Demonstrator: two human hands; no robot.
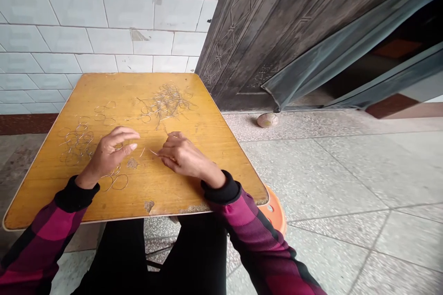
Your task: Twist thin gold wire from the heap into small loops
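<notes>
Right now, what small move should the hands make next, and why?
Probably the left hand should reach across and pinch the short wire poking from the right hand: the left hand looks empty and sits close by, while the right seems to grip that wire.

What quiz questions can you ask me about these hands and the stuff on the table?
1. True or false: the right hand is holding a short piece of wire.

2. Where do the wire loops by the left hand lie?
A. on the floor
B. on the table
C. on the door

3. Fill in the blank: the stool by the table's right corner is ____.

Key: 1. True. 2. B. 3. Orange.
</notes>
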